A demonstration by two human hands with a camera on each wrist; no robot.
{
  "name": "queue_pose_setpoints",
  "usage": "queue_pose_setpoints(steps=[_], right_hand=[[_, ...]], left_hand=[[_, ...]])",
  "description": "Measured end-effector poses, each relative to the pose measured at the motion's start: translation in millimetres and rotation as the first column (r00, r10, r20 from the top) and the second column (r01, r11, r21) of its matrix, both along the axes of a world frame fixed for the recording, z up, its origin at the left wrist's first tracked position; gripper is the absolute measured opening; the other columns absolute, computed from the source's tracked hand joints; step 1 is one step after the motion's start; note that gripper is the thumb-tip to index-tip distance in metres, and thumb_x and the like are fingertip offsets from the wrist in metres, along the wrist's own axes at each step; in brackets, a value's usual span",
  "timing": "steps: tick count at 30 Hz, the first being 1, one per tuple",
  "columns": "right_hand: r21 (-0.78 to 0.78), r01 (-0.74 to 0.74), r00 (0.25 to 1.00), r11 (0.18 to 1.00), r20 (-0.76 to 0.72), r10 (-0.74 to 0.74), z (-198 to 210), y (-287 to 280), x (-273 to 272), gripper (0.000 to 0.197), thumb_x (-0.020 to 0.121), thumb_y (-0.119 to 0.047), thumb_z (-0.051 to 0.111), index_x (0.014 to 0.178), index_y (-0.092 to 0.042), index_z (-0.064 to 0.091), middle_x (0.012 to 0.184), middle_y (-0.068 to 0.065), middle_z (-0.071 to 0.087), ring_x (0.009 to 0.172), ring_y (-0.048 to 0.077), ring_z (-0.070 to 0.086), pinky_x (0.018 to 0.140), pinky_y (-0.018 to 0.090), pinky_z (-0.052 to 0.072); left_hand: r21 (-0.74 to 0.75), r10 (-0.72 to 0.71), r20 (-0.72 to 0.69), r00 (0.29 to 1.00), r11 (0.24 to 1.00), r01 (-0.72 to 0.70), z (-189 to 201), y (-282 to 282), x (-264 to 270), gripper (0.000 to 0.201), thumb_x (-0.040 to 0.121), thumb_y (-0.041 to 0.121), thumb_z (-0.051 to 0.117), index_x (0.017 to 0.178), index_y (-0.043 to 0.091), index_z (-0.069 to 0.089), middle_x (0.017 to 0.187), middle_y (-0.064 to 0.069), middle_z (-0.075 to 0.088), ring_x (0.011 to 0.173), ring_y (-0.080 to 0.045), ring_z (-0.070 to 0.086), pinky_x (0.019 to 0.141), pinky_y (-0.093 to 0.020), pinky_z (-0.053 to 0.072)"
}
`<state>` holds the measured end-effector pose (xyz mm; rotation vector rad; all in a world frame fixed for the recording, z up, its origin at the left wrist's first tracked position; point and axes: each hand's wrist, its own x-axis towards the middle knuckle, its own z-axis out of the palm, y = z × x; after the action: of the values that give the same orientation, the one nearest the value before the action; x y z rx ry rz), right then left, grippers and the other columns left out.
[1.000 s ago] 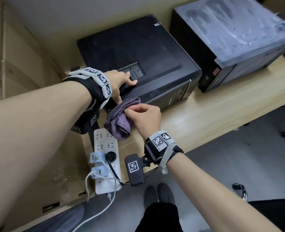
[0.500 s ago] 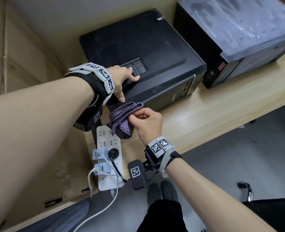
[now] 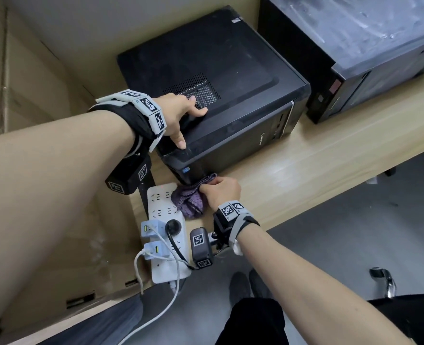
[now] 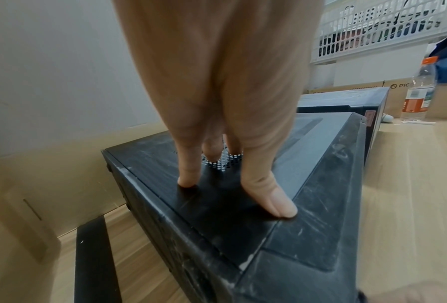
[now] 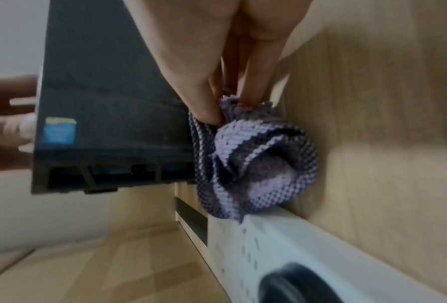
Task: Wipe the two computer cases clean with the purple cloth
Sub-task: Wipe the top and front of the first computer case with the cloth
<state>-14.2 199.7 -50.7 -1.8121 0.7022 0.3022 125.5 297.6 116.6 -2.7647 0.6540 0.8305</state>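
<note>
A black computer case [image 3: 230, 70] lies flat on the wooden desk [image 3: 330, 155], with a second, dust-streaked case [image 3: 355, 46] to its right. My left hand [image 3: 181, 113] rests on the near left corner of the first case [image 4: 308, 184], fingertips [image 4: 187, 181] pressing its top by the vent holes. My right hand [image 3: 218, 190] grips the bunched purple cloth [image 3: 191, 199] at the bottom corner of that case's front panel [image 5: 108, 102]. In the right wrist view the cloth [image 5: 256, 164] hangs from my fingers [image 5: 207, 110] and touches the desk and the power strip [image 5: 295, 246].
A white power strip [image 3: 166, 232] with chargers and a black plug lies at the desk's front edge, just left of the cloth. Cardboard panels [image 3: 31, 70] line the left side. A bottle [image 4: 419, 96] and a white basket [image 4: 372, 30] stand beyond the cases.
My right hand has moved down with the cloth from the top front edge of the case to its bottom corner near the desk. The left hand stayed on the case's top.
</note>
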Motion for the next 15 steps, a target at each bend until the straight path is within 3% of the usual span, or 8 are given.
queue_pose_setpoints(steps=[7, 15], right_hand=[[0.016, 0.271, 0.961, 0.962, 0.056, -0.272, 21.4, -62.2, 22.8, 0.009, 0.071, -0.021, 0.079, 0.067, -0.017, 0.072, 0.064, -0.005, 0.065, 0.061, 0.013, 0.059, 0.061, 0.022, 0.046], [0.086, 0.177, 0.962, 0.98, 0.193, -0.191, 41.1, -38.4, 12.9, 0.013, 0.065, -0.017, 0.077, 0.055, -0.018, 0.069, 0.058, -0.004, 0.068, 0.056, 0.01, 0.058, 0.06, 0.027, 0.053]], left_hand=[[-0.001, 0.011, 0.001, 1.0, 1.0, -0.011, 3.1, -2.8, -2.3, 0.105, 0.067, 0.028, 0.087, 0.15, 0.038, 0.026, 0.163, 0.0, 0.01, 0.145, -0.03, 0.024, 0.116, -0.038, 0.026], [-0.021, 0.032, -0.013, 0.999, 0.999, -0.032, 5.9, -2.4, -2.6, 0.106, 0.066, 0.023, 0.088, 0.151, 0.036, 0.026, 0.163, -0.002, 0.009, 0.145, -0.029, 0.022, 0.116, -0.036, 0.025]])
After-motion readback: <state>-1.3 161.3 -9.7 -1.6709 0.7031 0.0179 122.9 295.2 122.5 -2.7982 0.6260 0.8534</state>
